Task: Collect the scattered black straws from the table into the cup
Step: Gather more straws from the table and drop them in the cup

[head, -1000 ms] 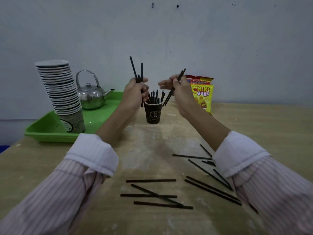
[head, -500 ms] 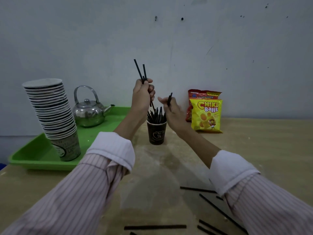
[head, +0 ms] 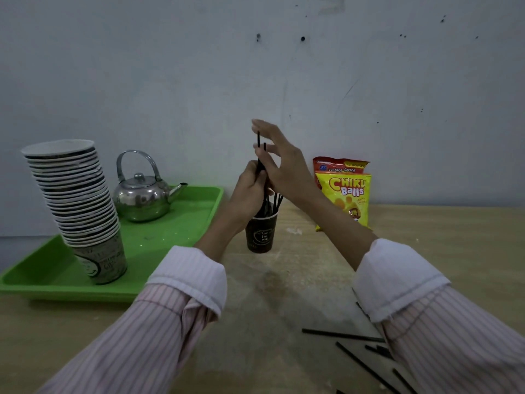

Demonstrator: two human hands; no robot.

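Note:
A dark paper cup (head: 260, 234) stands at the middle of the wooden table (head: 426, 237) with several black straws (head: 276, 201) sticking out of it. My left hand (head: 247, 191) is just above the cup's left rim, closed around two upright black straws (head: 259, 150) whose tops poke out above it. My right hand (head: 279, 162) hovers over the cup with fingers spread, touching the tops of those straws and holding nothing. Several more black straws (head: 341, 334) lie scattered on the table at the lower right, partly hidden by my right sleeve.
A green tray (head: 176, 240) at the left holds a tall leaning stack of paper cups (head: 76, 206) and a metal kettle (head: 142, 196). Two snack bags (head: 345, 191) lean against the wall right of the cup. The wall runs close behind everything.
My right hand let its straw go into the cup and rose, open, to the tops of the straws in my left hand. My left hand lowered toward the cup. The view tilted up.

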